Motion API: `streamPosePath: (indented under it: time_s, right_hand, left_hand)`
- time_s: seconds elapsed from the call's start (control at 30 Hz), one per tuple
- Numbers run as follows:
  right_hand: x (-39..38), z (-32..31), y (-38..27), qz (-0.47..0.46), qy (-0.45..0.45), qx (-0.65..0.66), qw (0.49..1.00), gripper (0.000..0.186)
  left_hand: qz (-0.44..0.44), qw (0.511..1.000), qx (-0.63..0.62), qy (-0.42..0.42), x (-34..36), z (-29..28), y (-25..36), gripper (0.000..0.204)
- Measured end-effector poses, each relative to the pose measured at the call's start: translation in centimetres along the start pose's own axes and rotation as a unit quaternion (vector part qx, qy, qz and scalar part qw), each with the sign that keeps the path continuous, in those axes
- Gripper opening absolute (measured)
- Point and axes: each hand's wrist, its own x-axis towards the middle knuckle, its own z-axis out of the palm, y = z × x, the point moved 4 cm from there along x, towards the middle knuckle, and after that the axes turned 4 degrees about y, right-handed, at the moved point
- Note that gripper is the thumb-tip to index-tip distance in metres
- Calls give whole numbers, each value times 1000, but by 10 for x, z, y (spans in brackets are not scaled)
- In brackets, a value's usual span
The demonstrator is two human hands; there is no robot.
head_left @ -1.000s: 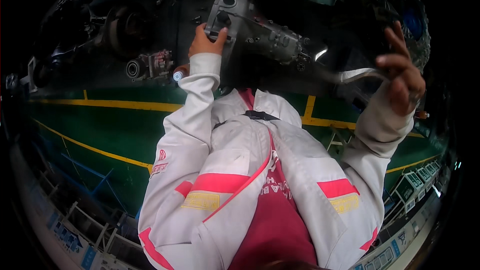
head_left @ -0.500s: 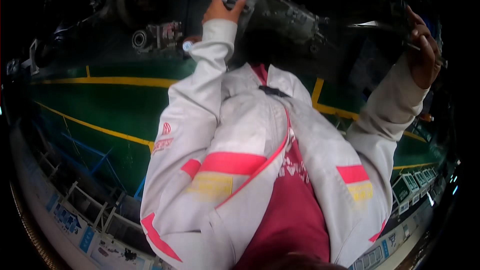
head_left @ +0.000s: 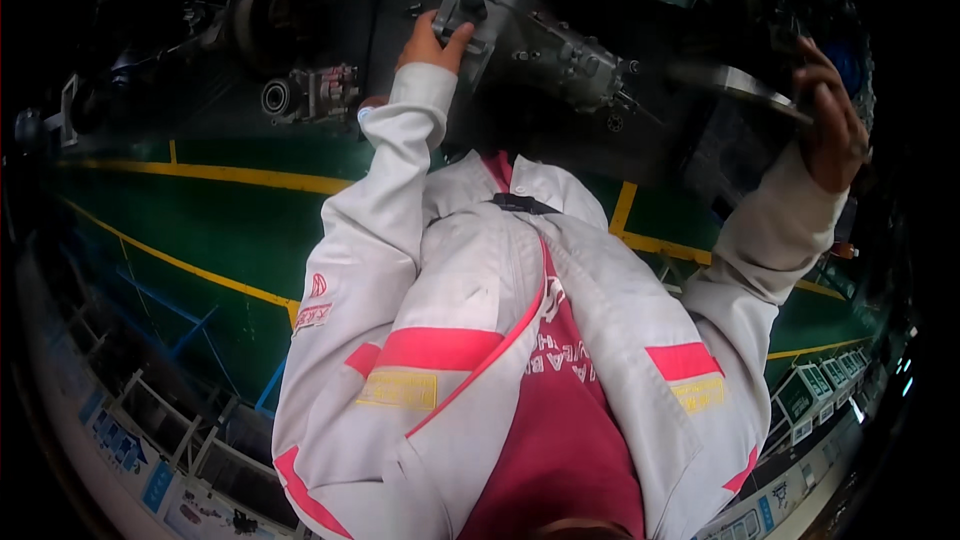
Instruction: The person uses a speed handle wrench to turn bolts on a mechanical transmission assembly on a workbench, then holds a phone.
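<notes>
One white work jacket with pink bands, worn over a dark red cotton shirt, is seen nearest; yellow lettered patches, a small red sleeve emblem and white shirt lettering are partly lost in creases. Just before twelve o'clock, the flanged end of a grey cast-metal casing with a tapering body is gripped between the thumb and fingers of the left hand. Past two o'clock, the right hand is held with bent fingers at the end of a bright, flat metal strip; whether it is gripped cannot be told. Compared with half a second ago, more of the strip's face is shown, while the left hand is kept on the flange, so the casing is apparently being steadied. Between ten and eleven o'clock, a small ribbed metal unit with a round face is set. Beyond, toward four o'clock, white-framed green panels are seen, too small to be read.
</notes>
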Motion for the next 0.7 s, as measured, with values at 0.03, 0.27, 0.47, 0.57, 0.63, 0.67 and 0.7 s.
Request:
streamPosePath:
  time_s: [0.03, 0.27, 0.47, 0.57, 0.63, 0.67, 0.7]
  right_hand:
    - [6, 7, -2, 55, 33, -26, 998, 14]
    - [20, 25, -20, 74, 85, -90, 990, 27]
    - [4, 33, 41, 211, 215, 437, 847, 33]
    - [14, 74, 36, 242, 253, 413, 841, 33]
    - [10, 75, 19, 222, 195, 364, 884, 35]
    - [12, 69, 13, 222, 193, 323, 899, 36]
    - [9, 59, 8, 209, 166, 335, 904, 36]
  left_hand:
    - [-10, 999, -38, -9, -6, -3, 3, 70]
    - [-10, 995, -97, 0, -2, -6, 2, 67]
    - [4, 998, -63, 14, -2, -1, 6, 70]
    - [-15, 997, -72, -10, -2, -6, 14, 58]
    - [-21, 1000, -23, -6, -12, -8, 10, 58]
    - [-20, 999, -23, -8, -7, -5, 12, 58]
    - [-19, 998, -58, -2, -10, -9, 15, 63]
